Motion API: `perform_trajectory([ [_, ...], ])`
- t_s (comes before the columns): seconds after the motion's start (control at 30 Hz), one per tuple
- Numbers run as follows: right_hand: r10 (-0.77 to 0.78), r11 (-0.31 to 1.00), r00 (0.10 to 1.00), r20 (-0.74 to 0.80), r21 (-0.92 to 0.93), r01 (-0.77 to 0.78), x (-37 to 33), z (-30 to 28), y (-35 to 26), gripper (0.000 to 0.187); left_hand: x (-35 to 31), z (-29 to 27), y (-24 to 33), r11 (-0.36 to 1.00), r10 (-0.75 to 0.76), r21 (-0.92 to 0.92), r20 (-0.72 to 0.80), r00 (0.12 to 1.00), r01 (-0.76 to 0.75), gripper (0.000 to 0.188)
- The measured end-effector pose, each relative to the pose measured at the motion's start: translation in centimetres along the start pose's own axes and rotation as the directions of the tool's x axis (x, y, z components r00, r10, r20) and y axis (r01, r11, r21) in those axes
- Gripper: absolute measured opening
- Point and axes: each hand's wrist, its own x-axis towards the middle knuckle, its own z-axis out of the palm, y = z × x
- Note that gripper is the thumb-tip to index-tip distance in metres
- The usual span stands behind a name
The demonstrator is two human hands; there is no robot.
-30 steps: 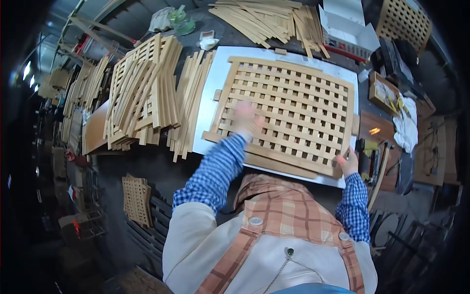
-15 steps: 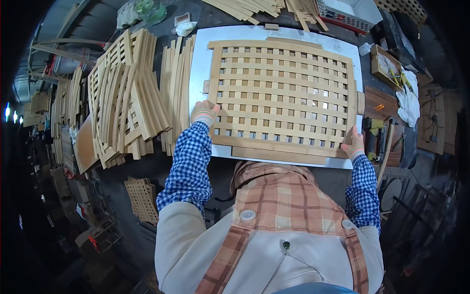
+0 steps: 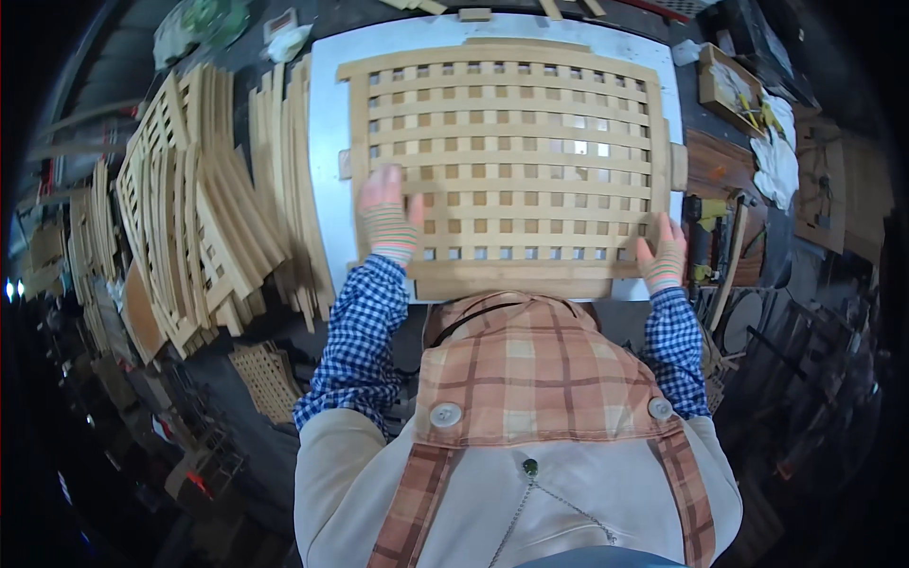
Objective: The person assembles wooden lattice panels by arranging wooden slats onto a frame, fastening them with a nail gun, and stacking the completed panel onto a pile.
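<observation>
A pale wooden lattice panel with a plain frame around its slats lies flat on a white board. My left hand, in a striped fingerless glove, rests on the panel's left frame piece. Its fingers point away from me and the thumb stands apart over the lattice. At the near right corner, my right hand touches the panel's right side, fingers stretched along the edge and thumb apart. Small wooden blocks, such as the left one and the right one, sit just outside the panel.
Stacked lattice panels and slats stand at the left, beside loose long strips. To the right are an open wooden box, a white cloth, a yellow-and-black power tool and a hammer. More lattice pieces stand lower down.
My left hand has gone from gripping the panel's left edge to lying flatter over its frame. The right hand stays at the near right corner. The whole view has shifted.
</observation>
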Motion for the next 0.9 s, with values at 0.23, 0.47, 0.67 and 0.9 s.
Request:
perform_trajectory([
  [0.23, -0.366, 0.917, 0.927, -0.085, 0.134, 0.375, 8.2, 1.8, -9.1, 0.045, 11.7, 7.2, 11.5, 0.873, 0.48, -0.14, 0.077, 0.874, -0.467, 0.038],
  [0.47, -0.369, 0.918, 0.904, -0.216, 0.066, 0.39, 12.2, 6.0, -7.9, 0.04, 16.6, 7.8, 15.5, 0.898, 0.235, 0.138, 0.654, 0.719, -0.419, 0.031],
  [0.67, -0.36, 0.918, 0.911, -0.201, 0.1, 0.384, 12.3, 6.1, -8.1, 0.039, 19.9, 7.1, 13.5, 0.952, 0.298, -0.192, 0.752, 0.588, -0.237, 0.051],
  [0.9, -0.347, 0.927, 0.923, -0.166, 0.092, 0.364, 12.5, 5.7, -8.4, 0.039, 18.7, 7.8, 12.5, 0.881, 0.419, -0.16, 0.702, 0.576, -0.445, 0.043],
])
